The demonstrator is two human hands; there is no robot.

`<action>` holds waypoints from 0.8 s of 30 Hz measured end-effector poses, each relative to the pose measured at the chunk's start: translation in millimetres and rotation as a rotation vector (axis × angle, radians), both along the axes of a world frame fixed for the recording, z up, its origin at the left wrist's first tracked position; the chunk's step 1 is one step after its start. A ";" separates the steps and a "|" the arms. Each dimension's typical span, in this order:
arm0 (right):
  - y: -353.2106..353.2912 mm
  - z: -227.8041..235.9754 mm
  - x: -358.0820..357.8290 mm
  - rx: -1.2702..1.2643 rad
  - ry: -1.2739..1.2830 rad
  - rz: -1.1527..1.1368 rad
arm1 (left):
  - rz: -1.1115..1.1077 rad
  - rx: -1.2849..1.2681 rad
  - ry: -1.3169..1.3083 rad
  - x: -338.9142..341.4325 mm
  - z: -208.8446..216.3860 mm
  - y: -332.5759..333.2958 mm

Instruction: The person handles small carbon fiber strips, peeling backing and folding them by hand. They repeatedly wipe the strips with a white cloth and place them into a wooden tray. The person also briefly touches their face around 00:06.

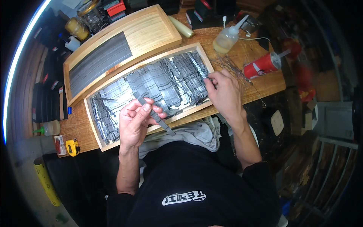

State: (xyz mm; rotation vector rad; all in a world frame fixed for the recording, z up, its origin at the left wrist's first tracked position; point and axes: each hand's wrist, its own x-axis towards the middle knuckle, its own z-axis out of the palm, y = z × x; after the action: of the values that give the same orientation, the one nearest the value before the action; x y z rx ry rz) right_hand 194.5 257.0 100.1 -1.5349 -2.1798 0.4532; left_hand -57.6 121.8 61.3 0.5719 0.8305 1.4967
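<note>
A narrow, flat dark grey strip (162, 123) is pinched between the thumb and fingers of my left hand (135, 119), held over the near edge of a shallow wooden tray (141, 130). Inside that tray lie many loose grey strips (155, 81), layered and overlapping. My right hand (225, 92) is at the tray's right end, thumb and forefinger closed together; a small dark bit shows at the fingertips, too little to name. Behind stands a second wooden tray (151, 22), partly filled with a neat row of grey strips (100, 62).
Right of the trays stand a squeeze bottle (225, 39) with a long nozzle and a red can (262, 65) lying tilted beside thin dark twig-like pieces (242, 72). A yellow tape measure (72, 147) sits at the table's left corner. Grey cloth (189, 137) lies against the near edge.
</note>
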 end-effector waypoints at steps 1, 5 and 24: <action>2.1 -1.1 -3.1 0.010 -0.029 0.004 | -0.010 0.013 -0.023 -0.9 -0.9 0.4; 7.1 -2.7 -12.3 0.002 -0.108 0.006 | -0.011 0.027 -0.029 -2.5 -2.0 1.3; 22.2 20.7 -30.0 -0.025 -0.396 0.096 | -0.024 0.034 -0.059 -2.0 0.2 1.2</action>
State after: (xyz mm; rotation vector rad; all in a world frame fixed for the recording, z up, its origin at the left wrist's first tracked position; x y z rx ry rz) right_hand 164.4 279.2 120.9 -1.6520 -2.5618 0.2182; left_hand -59.6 123.0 61.6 0.5586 0.7518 1.5009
